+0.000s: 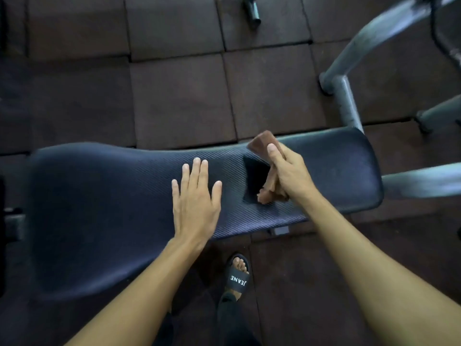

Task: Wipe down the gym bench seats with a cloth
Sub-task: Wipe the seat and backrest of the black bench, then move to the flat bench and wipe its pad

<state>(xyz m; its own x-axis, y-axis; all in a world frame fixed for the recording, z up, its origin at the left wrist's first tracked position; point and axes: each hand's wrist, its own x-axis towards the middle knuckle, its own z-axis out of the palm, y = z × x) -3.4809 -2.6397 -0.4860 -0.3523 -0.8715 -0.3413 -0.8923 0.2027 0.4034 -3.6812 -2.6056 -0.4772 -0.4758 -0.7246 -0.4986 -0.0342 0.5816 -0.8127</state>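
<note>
– Gripping anything, that left hand (195, 201)?
– No. It lies flat on the bench (99, 196), palm down, fingers straight and a little spread, near the middle of the pad.
– And the right hand (287, 171)?
– Curled round a brown cloth (262, 143). The thumb presses along the cloth's front. One folded end sticks up past the thumb, and the other bunches out below the fist.
– Where is the cloth, then?
– Over the pad, toward its narrower right end and just right of the left hand. A dark shadow falls on the pad beside it (so I cannot tell whether the lower end actually touches).
– The bench itself?
– Dark, ribbed, wide at the left and tapering to the right, lying across the view.
– Any writing?
– One word: "JEANE", in white capitals on the strap of a black slide (238, 278). A foot wears it on the floor just beside the bench's near edge, between the two forearms. From here the letters read upside down.
– What else is around?
– Dark square tiles (179, 101) cover the floor. Grey tubing (349, 103) stands at the right, and one tube runs in at the bench's right end. A short dark bar (252, 8) shows at the top edge.
</note>
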